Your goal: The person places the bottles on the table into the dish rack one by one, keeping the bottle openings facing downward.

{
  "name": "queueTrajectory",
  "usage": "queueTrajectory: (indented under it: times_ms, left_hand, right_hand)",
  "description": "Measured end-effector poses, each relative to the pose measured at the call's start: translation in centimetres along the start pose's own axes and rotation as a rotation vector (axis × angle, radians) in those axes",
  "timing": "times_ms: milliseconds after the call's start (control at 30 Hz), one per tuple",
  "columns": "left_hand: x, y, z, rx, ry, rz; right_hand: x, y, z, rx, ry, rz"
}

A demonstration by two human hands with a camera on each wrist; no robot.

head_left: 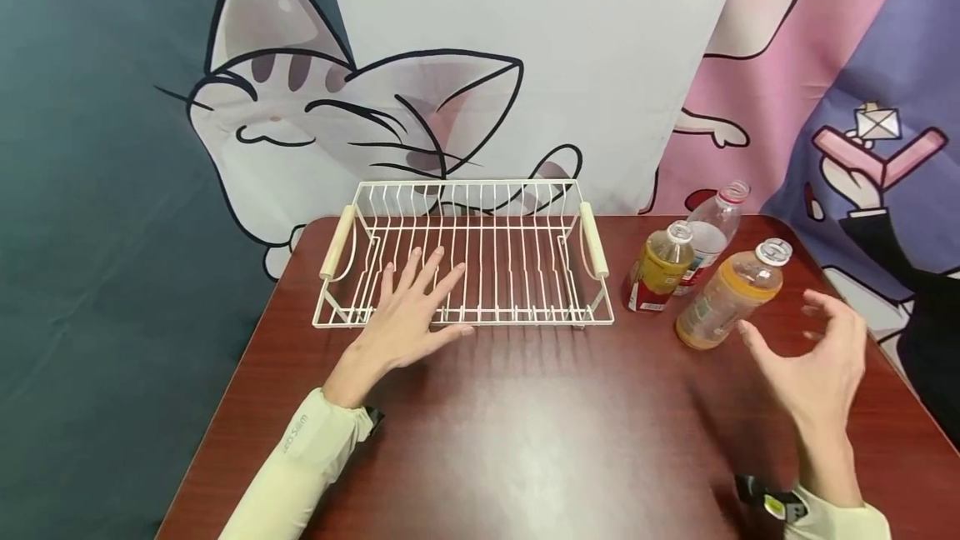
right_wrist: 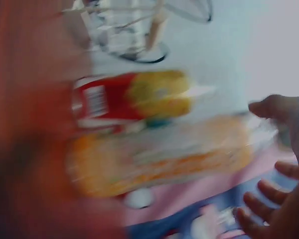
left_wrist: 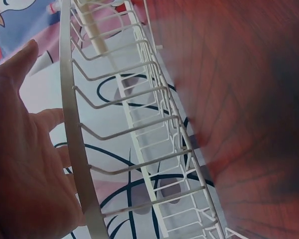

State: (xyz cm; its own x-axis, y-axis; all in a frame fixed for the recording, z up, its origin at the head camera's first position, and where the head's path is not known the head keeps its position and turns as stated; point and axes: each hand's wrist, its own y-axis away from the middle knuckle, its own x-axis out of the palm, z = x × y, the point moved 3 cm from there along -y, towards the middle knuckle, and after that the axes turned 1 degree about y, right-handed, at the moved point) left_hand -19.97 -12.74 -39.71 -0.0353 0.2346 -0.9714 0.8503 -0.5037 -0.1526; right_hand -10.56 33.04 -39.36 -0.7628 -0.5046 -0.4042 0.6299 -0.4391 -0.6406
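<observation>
A white wire dish rack [head_left: 480,319] with two cream side handles sits toward the back of the dark red table. Over its front left part, my left hand [head_left: 408,319] spreads its fingers, close to the front rail. In the left wrist view the rack's rail [left_wrist: 72,99] passes in front of that hand. My right hand [head_left: 821,357] curves with thumb and fingers apart, just right of an orange-banded bottle [head_left: 723,302]; nothing is between them. Behind that bottle stand a yellow and red bottle [head_left: 660,265] and a clear bottle [head_left: 712,227] with a red neck ring. In the right wrist view the bottles blur.
The reddish-brown table [head_left: 540,423] has its back edge against a cloth backdrop [head_left: 615,65] printed with a cartoon cat and other figures. The three bottles stand close together right of the rack. Dark straps circle both wrists.
</observation>
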Motion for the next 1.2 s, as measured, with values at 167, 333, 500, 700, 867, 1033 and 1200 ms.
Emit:
queueTrajectory:
  times_ms: [167, 333, 500, 700, 867, 1033, 1200]
  left_hand:
    - [0.1, 0.2, 0.0, 0.003, 0.000, 0.015]
    - [0.3, 0.4, -0.1, 0.008, 0.017, 0.002]
    - [0.4, 0.5, -0.2, 0.006, 0.012, -0.001]
    - [0.4, 0.5, -0.3, 0.004, 0.013, -0.001]
    - [0.2, 0.5, -0.5, 0.006, 0.031, -0.005]
    - [-0.1, 0.6, -0.6, 0.005, 0.042, -0.005]
    - [-0.2, 0.6, -0.5, -0.001, 0.033, -0.007]
  right_hand:
    - [2.5, 0.6, -4.4, 0.392, 0.008, 0.281]
    - [4.3, 0.8, -6.1, 0.490, -0.044, 0.324]
    - [5.3, 1.0, -6.8, 0.487, -0.065, 0.286]
    - [5.8, 1.3, -7.2, 0.474, -0.093, 0.222]
    - [5.7, 1.2, -7.0, 0.458, -0.086, 0.198]
    - [5.0, 0.6, -6.3, 0.449, -0.083, 0.190]
    - [4.0, -0.5, -4.8, 0.394, -0.076, 0.171]
